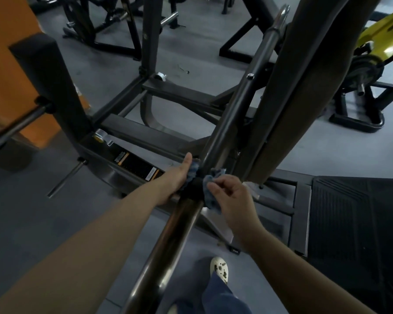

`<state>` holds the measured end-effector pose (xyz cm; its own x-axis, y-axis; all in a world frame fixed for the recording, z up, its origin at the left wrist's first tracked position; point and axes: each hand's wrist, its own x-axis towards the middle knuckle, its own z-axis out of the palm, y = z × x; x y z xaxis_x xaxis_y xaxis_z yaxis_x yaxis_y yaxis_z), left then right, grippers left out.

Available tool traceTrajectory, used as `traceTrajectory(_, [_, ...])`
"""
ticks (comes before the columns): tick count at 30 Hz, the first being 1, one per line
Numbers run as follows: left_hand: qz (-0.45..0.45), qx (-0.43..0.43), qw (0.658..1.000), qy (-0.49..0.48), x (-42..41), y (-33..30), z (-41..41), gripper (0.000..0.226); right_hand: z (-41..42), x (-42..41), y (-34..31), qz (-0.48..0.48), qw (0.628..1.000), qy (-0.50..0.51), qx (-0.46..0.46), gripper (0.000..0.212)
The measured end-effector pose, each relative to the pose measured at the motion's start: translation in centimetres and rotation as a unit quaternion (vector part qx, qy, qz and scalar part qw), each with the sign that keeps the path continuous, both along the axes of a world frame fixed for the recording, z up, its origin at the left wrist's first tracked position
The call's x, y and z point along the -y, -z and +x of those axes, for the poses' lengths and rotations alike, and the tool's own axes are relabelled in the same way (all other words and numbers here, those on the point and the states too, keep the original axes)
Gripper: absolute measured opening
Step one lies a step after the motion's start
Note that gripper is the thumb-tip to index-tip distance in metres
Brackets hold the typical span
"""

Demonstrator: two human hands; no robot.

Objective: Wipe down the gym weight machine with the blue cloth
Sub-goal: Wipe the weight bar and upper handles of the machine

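Because the blue cloth [210, 188] is soft, light and limp, it drapes wherever it is laid, and here it is looped around the dark bar [227, 118] of the weight machine just below the middle of the frame, with one bunched end showing on each side of the bar. The left hand [176, 180] holds the left end against the bar, thumb stretched upward along it; its other fingers are hidden behind the bar and cloth, so I cannot tell how they curl. The right hand [230, 198] pinches the right end between thumb and bent fingers [214, 185], the rest of the cloth hanging below them. A cloth like this should give no resistance and will likely slip off unless both ends are kept taut, so taking it near each end, as now, looks the sensible hold for dragging it back and forth along the round bar. The bar itself looks stiff, smooth and probably slick, shiny where it runs toward the lower middle of the frame; it needs no lifting, only pressure. A wide padded beam [288, 91] rises toward the upper right close beside the bar, which may crowd the right hand as the cloth travels upward. A white shoe [219, 268] stands on the grey floor [327, 146] at the bottom.
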<state>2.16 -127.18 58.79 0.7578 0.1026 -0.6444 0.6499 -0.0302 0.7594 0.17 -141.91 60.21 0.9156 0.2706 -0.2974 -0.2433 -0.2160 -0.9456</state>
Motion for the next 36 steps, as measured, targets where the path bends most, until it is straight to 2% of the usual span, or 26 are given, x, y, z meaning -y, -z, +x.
traceTrajectory(1, [-0.018,-0.009,1.0,-0.019,0.0,-0.1,0.0,0.057,-0.2,-0.3,0.4,-0.053,0.996,-0.037,0.054,0.011])
traceTrajectory(2, [-0.026,-0.007,0.999,-0.028,-0.1,0.2,-0.1,0.058,-0.4,-0.5,0.9,-0.121,0.983,-0.082,0.116,0.02])
traceTrajectory(4, [-0.047,0.008,0.998,-0.042,-0.1,0.6,-0.4,0.057,-0.6,-0.5,1.8,-0.27,0.917,-0.188,0.223,0.044])
traceTrajectory(6, [-0.068,0.017,0.996,-0.047,0.1,0.6,-0.9,0.058,-0.2,-0.5,2.0,-0.367,0.851,-0.259,0.271,0.054])
traceTrajectory(9, [-0.06,0.039,0.996,-0.049,0.4,0.8,-1.5,0.06,1.7,-0.8,1.4,-0.375,0.846,-0.297,0.236,0.048])
traceTrajectory(12, [-0.032,0.065,0.996,-0.049,0.6,0.7,-2.3,0.063,2.7,-1.3,1.3,-0.399,0.831,-0.294,0.252,0.05])
traceTrajectory(16, [-0.016,0.09,0.996,-0.011,0.5,0.5,-3.7,0.043,0.3,-1.3,1.9,-0.433,0.82,-0.256,0.273,0.056])
traceTrajectory(19, [0.049,0.153,0.985,0.057,0.5,0.4,-5.0,0.035,-2.3,-1.4,2.3,-0.437,0.817,-0.251,0.279,0.063])
traceTrajectory(22, [0.104,0.207,0.965,0.12,0.2,0.6,-6.3,0.043,-3.7,-1.3,3.0,-0.425,0.832,-0.24,0.266,0.059])
traceTrajectory(25, [0.15,0.218,0.95,0.164,-0.3,0.8,-7.3,0.062,-4.9,-1.1,3.3,-0.373,0.879,-0.207,0.214,0.059])
traceTrajectory(28, [0.162,0.193,0.952,0.175,-0.6,0.8,-8.4,0.069,-6.3,-1.1,3.8,-0.276,0.934,-0.154,0.165,0.064])
traceTrajectory(30, [0.152,0.178,0.956,0.176,-0.4,0.3,-9.7,0.061,-6.8,-1.1,3.8,-0.173,0.971,-0.1,0.129,0.057])
traceTrajectory(32, [0.173,0.167,0.952,0.191,-0.1,0.1,-10.9,0.053,-6.8,-1.2,3.6,-0.066,0.993,-0.041,0.094,0.046])
traceTrajectory(36, [0.325,0.115,0.889,0.301,-0.2,-0.3,-12.7,0.057,-6.5,-1.4,4.0,0.006,0.997,0.019,0.078,0.038])
